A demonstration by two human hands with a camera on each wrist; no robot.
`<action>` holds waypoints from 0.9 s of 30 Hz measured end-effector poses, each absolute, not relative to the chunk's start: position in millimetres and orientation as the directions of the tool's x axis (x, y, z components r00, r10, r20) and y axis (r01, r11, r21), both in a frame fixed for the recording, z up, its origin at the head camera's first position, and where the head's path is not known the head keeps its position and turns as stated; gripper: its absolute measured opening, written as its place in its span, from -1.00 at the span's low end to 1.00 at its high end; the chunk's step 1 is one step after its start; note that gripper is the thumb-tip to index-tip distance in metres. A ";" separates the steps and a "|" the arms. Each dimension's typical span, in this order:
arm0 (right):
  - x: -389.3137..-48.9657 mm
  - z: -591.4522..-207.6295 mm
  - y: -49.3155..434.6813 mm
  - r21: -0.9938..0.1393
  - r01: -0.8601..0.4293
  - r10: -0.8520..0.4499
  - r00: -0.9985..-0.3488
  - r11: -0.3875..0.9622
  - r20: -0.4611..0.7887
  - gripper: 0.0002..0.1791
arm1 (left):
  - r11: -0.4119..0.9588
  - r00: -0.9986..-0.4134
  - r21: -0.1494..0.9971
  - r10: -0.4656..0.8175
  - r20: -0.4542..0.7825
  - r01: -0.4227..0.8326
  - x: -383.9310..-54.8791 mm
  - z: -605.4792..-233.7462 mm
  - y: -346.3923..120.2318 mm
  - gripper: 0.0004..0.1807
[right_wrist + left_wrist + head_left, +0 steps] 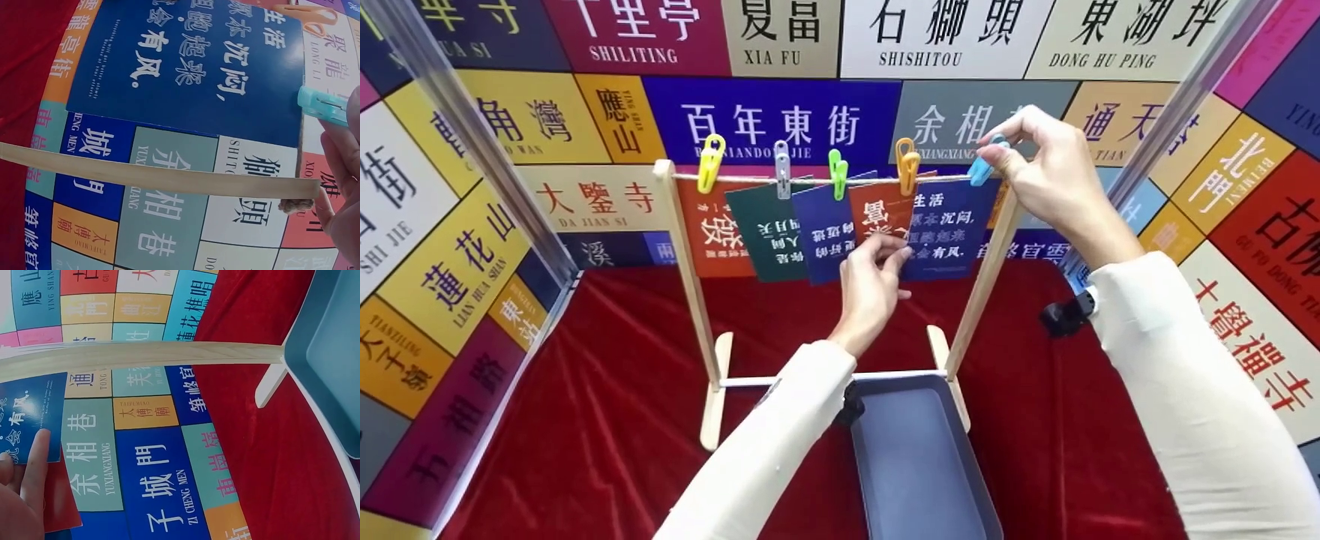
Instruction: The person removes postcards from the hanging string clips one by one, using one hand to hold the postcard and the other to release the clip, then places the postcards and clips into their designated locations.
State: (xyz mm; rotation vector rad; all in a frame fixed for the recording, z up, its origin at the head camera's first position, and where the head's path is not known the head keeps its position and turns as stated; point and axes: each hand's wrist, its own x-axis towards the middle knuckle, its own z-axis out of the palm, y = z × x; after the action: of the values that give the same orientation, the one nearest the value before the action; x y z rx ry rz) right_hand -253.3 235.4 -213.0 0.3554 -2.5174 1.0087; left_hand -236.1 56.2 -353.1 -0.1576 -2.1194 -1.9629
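A small wooden rack (pixel 690 292) is stood on a red cloth (pixel 607 390), with a string (pixel 750 178) run across its top. From the left, cards are seen hung by a yellow peg (pixel 709 163), a grey peg (pixel 782 169), a green peg (pixel 838 173) and an orange peg (pixel 907 165). The lower edge of the cards is pinched by the left hand (pixel 872 281), thumb and fingers curled round the red card (pixel 879 214) next to the blue card (pixel 949 229). At the string's right end a light-blue peg (pixel 982 166) is squeezed between the fingertips of the right hand (pixel 1039 169), directly over the blue card's top corner. A grey tray (pixel 919 457) is set on the cloth below, between the rack's feet. If the peg were opened while only the wrong card were steadied, the blue card could slip off and fall outside the tray; a hard pull on the string could also tip the light rack.
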 end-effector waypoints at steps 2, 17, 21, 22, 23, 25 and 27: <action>-251.7 -212.6 235.0 -0.607 -0.396 -0.085 -0.876 0.689 0.475 -0.82 | 0.088 -0.963 0.966 -0.093 0.252 0.245 -234.8 -354.3 55.0 -0.90; -238.2 -224.8 231.4 -0.610 -0.463 -0.095 -0.838 0.643 0.537 -0.80 | 0.076 -0.968 0.971 -0.100 0.232 0.225 -219.5 -362.7 48.9 -0.93; -236.5 -228.6 230.9 -0.598 -0.493 -0.101 -0.817 0.633 0.567 -0.78 | 0.082 -0.967 0.971 -0.102 0.232 0.224 -216.8 -364.4 45.4 -0.93; -236.2 -229.5 230.9 -0.597 -0.500 -0.101 -0.812 0.627 0.574 -0.77 | 0.082 -0.967 0.971 -0.101 0.232 0.225 -216.2 -364.4 44.6 -0.93; -235.9 -230.4 231.0 -0.600 -0.506 -0.100 -0.809 0.619 0.579 -0.76 | 0.081 -0.967 0.971 -0.098 0.233 0.226 -215.5 -364.4 43.9 -0.93; -235.0 -231.9 231.1 -0.602 -0.516 -0.094 -0.801 0.609 0.592 -0.73 | 0.076 -0.968 0.971 -0.094 0.234 0.228 -214.4 -364.8 42.9 -0.93; -234.1 -233.4 230.8 -0.600 -0.530 -0.092 -0.790 0.598 0.606 -0.70 | 0.073 -0.967 0.971 -0.094 0.235 0.229 -213.1 -365.6 42.2 -0.92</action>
State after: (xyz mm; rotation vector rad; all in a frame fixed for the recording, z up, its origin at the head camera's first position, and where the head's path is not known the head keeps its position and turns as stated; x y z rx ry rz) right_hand -234.1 230.8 -233.4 0.4922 -2.3010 1.1041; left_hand -213.1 42.2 -365.6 -0.1361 -2.1135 -1.9863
